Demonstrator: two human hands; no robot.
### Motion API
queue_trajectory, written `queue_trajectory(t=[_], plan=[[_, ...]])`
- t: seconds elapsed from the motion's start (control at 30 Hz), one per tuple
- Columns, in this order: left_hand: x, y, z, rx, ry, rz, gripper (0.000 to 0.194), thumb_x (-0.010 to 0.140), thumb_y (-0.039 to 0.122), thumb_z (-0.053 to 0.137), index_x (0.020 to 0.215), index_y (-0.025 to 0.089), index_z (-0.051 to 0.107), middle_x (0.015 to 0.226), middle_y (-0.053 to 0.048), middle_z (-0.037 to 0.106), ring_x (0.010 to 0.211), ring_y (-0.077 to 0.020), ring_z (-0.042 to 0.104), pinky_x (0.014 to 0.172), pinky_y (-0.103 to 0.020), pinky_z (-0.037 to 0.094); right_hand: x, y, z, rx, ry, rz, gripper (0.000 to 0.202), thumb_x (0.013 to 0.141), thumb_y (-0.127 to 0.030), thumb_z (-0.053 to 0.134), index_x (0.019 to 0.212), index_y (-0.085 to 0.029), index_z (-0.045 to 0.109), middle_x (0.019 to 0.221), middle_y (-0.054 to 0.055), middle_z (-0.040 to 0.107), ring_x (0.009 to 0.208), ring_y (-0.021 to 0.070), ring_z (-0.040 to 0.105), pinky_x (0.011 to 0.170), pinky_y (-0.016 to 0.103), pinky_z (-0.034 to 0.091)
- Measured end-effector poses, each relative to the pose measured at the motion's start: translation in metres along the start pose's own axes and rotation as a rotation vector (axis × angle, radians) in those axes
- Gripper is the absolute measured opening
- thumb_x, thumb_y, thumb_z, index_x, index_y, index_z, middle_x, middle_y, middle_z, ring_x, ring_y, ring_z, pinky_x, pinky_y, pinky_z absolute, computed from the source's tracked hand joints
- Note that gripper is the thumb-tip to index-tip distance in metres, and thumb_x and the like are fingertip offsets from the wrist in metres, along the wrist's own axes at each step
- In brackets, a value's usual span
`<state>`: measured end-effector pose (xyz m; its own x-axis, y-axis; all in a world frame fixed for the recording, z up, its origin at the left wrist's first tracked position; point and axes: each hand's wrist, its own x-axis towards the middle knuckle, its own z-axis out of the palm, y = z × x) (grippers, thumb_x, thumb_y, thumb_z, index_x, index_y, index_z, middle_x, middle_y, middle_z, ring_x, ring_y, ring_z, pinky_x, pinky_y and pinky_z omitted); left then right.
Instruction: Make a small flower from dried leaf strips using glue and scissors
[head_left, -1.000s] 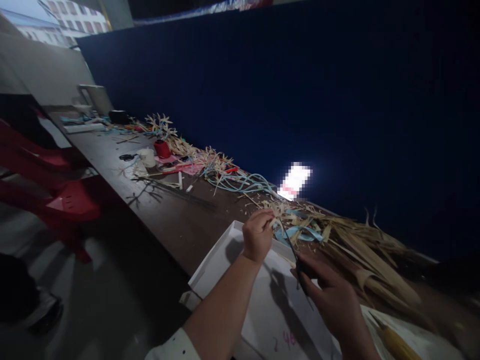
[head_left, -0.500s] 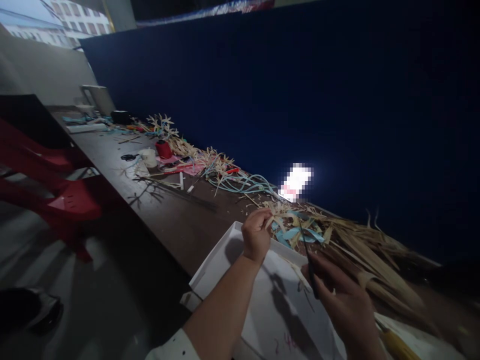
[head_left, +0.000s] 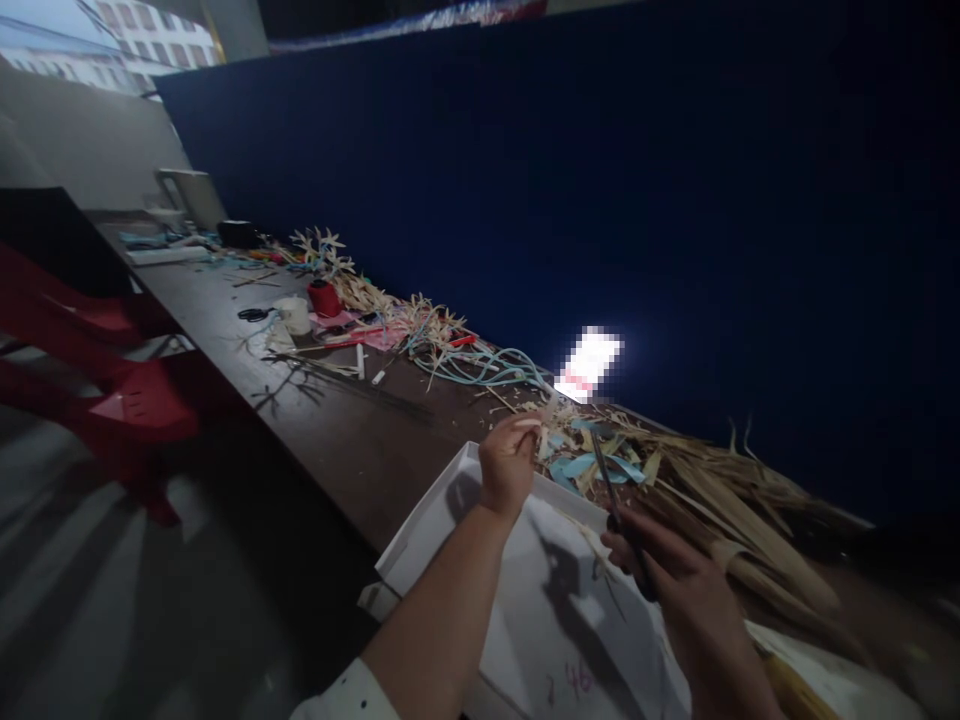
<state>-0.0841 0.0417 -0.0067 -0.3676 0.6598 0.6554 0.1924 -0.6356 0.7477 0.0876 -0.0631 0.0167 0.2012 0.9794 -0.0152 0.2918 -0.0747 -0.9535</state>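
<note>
My left hand (head_left: 508,468) is closed in a pinch over the far edge of a white shallow box (head_left: 510,640). Between its fingertips is a small pale husk strip (head_left: 543,438), partly blurred. To the right, my right hand (head_left: 686,585) is closed round the dark handles of a pair of scissors (head_left: 616,505). The narrow blades point up and away, apart from the left hand. Inside the box lies a thin dried sprig (head_left: 602,562), near red handwritten marks. Just past the box, light blue ribbon (head_left: 600,467) lies among pale scraps.
Long dried husks (head_left: 757,525) spread along the right. A bright phone-like screen (head_left: 589,365) leans by the dark blue partition (head_left: 480,190). Farther left on the table are blue cord (head_left: 491,368), a red thread spool (head_left: 324,298) and black-handled scissors (head_left: 256,314). Red chairs (head_left: 142,400) stand at left.
The scissors have tilted slightly, and their handles show more in my right hand. My left hand keeps its pinch while the strip shifts. The dark shoe at lower left has gone from view.
</note>
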Motion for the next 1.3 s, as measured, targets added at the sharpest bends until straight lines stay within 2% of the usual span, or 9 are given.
queue_trajectory(t=[0.23,0.33,0.5,0.7,0.83,0.93,1.07,1.2,1.3], plan=[[0.002,0.001,0.000,-0.094,-0.063,-0.009,0.021,0.076,0.005,0.055,0.085,0.016,0.070,0.089,-0.007,0.071,0.086,-0.0145,0.066,0.079,-0.027,0.053,-0.002,0.001,-0.001,0.121,-0.101,0.082,0.049,0.060,-0.046,0.076,0.102,-0.021,0.071,0.103,0.012,0.069,0.086,0.0275,0.068,0.068,0.032,0.055],[0.002,-0.002,0.001,-0.159,-0.055,-0.102,0.020,0.074,0.007,0.059,0.087,0.016,0.071,0.091,-0.007,0.071,0.087,-0.0153,0.066,0.079,-0.028,0.053,-0.003,0.001,0.001,0.123,-0.100,0.119,0.045,0.058,-0.043,0.078,0.098,-0.022,0.073,0.097,0.009,0.071,0.082,0.0254,0.068,0.066,0.030,0.054],[0.002,-0.009,0.002,-0.231,-0.037,-0.289,0.006,0.070,0.014,0.065,0.068,0.014,0.070,0.086,-0.008,0.070,0.084,-0.0172,0.064,0.077,-0.030,0.053,-0.003,0.001,0.003,0.091,-0.144,0.112,0.044,0.060,-0.044,0.077,0.098,-0.022,0.073,0.092,0.008,0.072,0.080,0.0242,0.067,0.065,0.029,0.053],[0.000,-0.013,0.003,-0.377,-0.065,-0.386,0.012,0.071,0.024,0.067,0.066,0.013,0.070,0.088,-0.008,0.067,0.083,-0.0157,0.062,0.075,-0.028,0.052,-0.004,0.002,0.002,0.113,-0.109,0.105,0.046,0.057,-0.041,0.080,0.098,-0.023,0.073,0.092,0.008,0.072,0.070,0.0209,0.067,0.059,0.026,0.053],[0.001,-0.007,0.004,-0.479,-0.053,-0.467,0.018,0.065,0.028,0.072,0.071,0.011,0.070,0.089,-0.008,0.066,0.079,-0.0148,0.062,0.073,-0.027,0.053,-0.006,0.001,0.004,0.228,-0.084,0.067,0.042,0.053,-0.038,0.083,0.093,-0.025,0.074,0.086,0.008,0.073,0.075,0.0218,0.068,0.064,0.025,0.054],[0.001,-0.005,0.007,-0.565,-0.010,-0.518,0.022,0.059,0.027,0.077,0.072,0.012,0.069,0.083,-0.006,0.066,0.073,-0.0135,0.062,0.069,-0.027,0.053,-0.007,0.000,0.007,0.191,-0.110,0.047,0.040,0.053,-0.038,0.083,0.090,-0.025,0.075,0.088,0.009,0.073,0.080,0.0248,0.068,0.066,0.027,0.055],[0.000,-0.007,0.009,-0.577,0.048,-0.445,0.015,0.062,0.024,0.074,0.069,0.013,0.069,0.078,-0.005,0.067,0.072,-0.0123,0.062,0.068,-0.024,0.052,-0.006,0.000,0.010,0.117,-0.179,0.034,0.042,0.058,-0.040,0.080,0.096,-0.024,0.074,0.090,0.010,0.072,0.083,0.0267,0.068,0.069,0.030,0.056],[-0.002,-0.009,0.007,-0.450,0.017,-0.299,0.007,0.067,0.021,0.069,0.070,0.014,0.070,0.083,-0.007,0.069,0.077,-0.0137,0.063,0.070,-0.024,0.052,-0.007,0.000,0.014,0.040,-0.174,0.002,0.041,0.064,-0.039,0.077,0.101,-0.024,0.072,0.104,0.010,0.069,0.091,0.0263,0.067,0.078,0.033,0.054],[-0.003,-0.008,0.004,-0.369,-0.030,-0.236,0.007,0.070,0.019,0.067,0.074,0.015,0.071,0.087,-0.007,0.070,0.083,-0.0149,0.064,0.074,-0.026,0.052,-0.008,-0.002,0.016,0.006,-0.146,-0.028,0.039,0.065,-0.038,0.075,0.101,-0.024,0.072,0.106,0.008,0.069,0.094,0.0257,0.066,0.082,0.032,0.053]])
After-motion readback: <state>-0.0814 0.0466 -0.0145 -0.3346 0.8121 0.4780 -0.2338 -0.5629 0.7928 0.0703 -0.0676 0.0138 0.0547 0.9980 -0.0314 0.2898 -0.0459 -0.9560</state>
